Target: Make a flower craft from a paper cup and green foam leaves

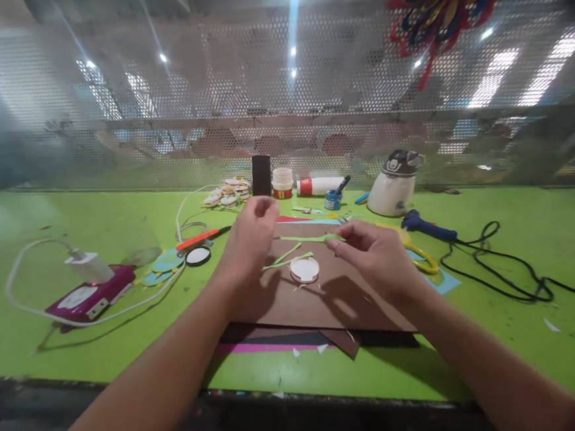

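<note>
Over the brown paper sheet (284, 302), my right hand (375, 255) pinches a light green paper strip (304, 239) between thumb and fingers. The strip stretches left towards my left hand (252, 238), which is raised with its fingers pressed together. What those fingers hold, if anything, is hidden. More green paper strips (291, 256) lie on the sheet below the hands. Beside them rests a small round white piece with a reddish rim (304, 270).
To the left are a purple power strip (92, 296) with a white plug, an orange cutter (197, 240) and a black-rimmed disc (198, 256). On the right lie yellow scissors handles (425, 261) and a blue-handled corded tool (428, 225). A white bottle (392, 190) stands behind.
</note>
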